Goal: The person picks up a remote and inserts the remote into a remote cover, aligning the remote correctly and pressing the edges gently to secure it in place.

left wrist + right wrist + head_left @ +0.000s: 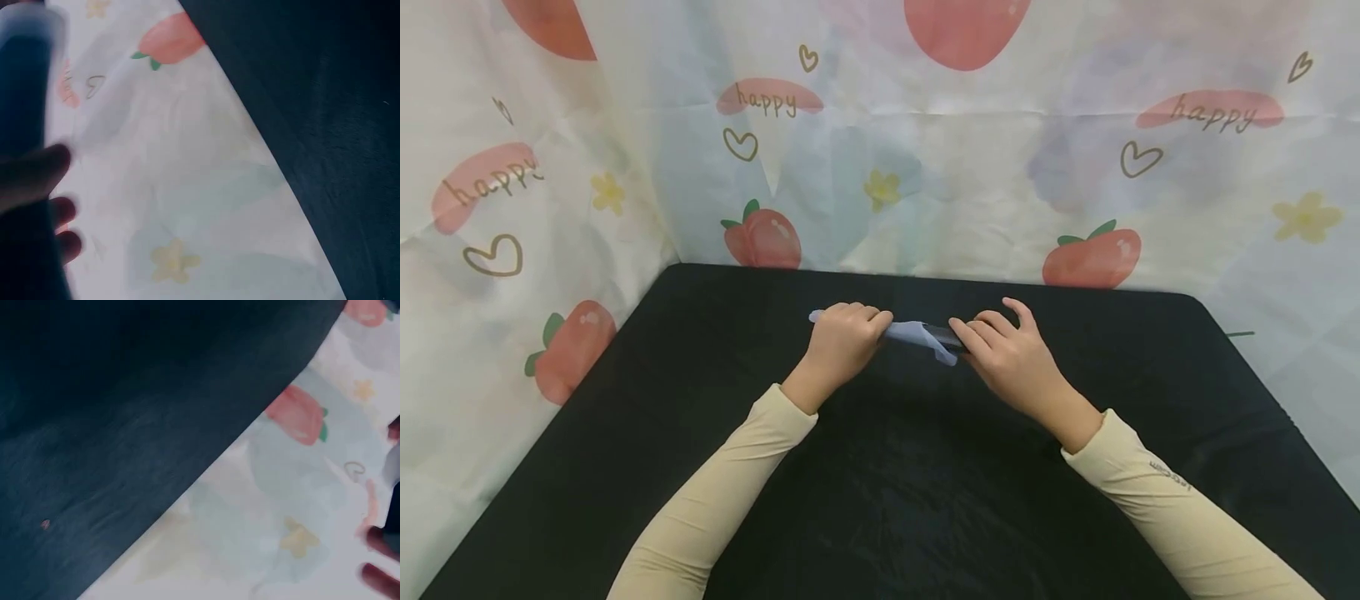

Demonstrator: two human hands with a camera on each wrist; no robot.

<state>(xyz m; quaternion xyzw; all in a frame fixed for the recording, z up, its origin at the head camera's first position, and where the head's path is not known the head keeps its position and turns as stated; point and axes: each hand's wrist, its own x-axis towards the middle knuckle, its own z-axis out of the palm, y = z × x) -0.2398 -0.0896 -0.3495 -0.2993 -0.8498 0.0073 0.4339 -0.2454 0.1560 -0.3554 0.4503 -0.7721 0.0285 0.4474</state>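
A slim black rod-like object (945, 337), partly covered by a thin pale blue cloth-like wrap (912, 332), is held level above the black table. My left hand (848, 332) grips the wrapped part, and a pale blue tip pokes out beyond it. On the other side, my right hand (1009, 354) pinches the bare black part between thumb and fingers, its little finger raised. A loose flap of the wrap hangs near the right fingers. The left wrist view shows a blurred dark length (25, 100) with a whitish end beside fingers. What the object is, I cannot tell.
The black-covered table (880, 500) spreads beneath both arms. Behind it and to the sides hangs a pale curtain (955, 192) printed with fruit, hearts, flowers and the word "happy". It meets the table's far edge.
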